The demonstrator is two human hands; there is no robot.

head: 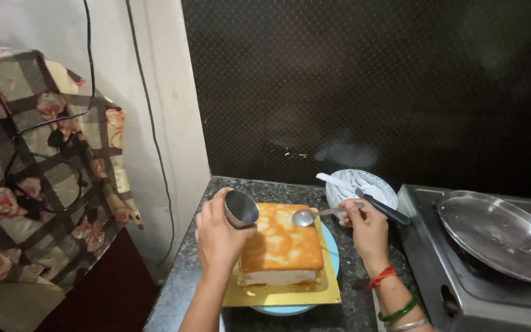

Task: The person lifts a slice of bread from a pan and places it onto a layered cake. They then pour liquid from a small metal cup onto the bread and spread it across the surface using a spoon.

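Hands: both mine are busy over the cake; my left hand (216, 237) is wrapped around a small steel cup (241, 208), tilted with its mouth toward the cake, and my right hand (367, 230) pinches the handle of a steel spoon (307, 216) between thumb and fingers.
Step as I judge it: I am spooning liquid from the cup onto the sponge. I should keep the spoon bowl low and level over the crust, take small amounts, and work evenly toward the edges so no patch gets soggy.
Cake: the rectangular sponge cake (282, 243) lies between my hands, its golden top just under the spoon bowl, the cup at its near-left corner.
Under it: a gold cake board (281, 294) on a light blue turntable (287, 309), standing on the speckled bench (182, 283).
Beyond my right hand: a white bowl (364, 184) with a dark-handled palette knife (364, 193) resting across it.
Far right: a steel plate (502, 233) on a gas stove (462, 289).
Far left: a checked floral cloth (44, 166) hanging by the wall.
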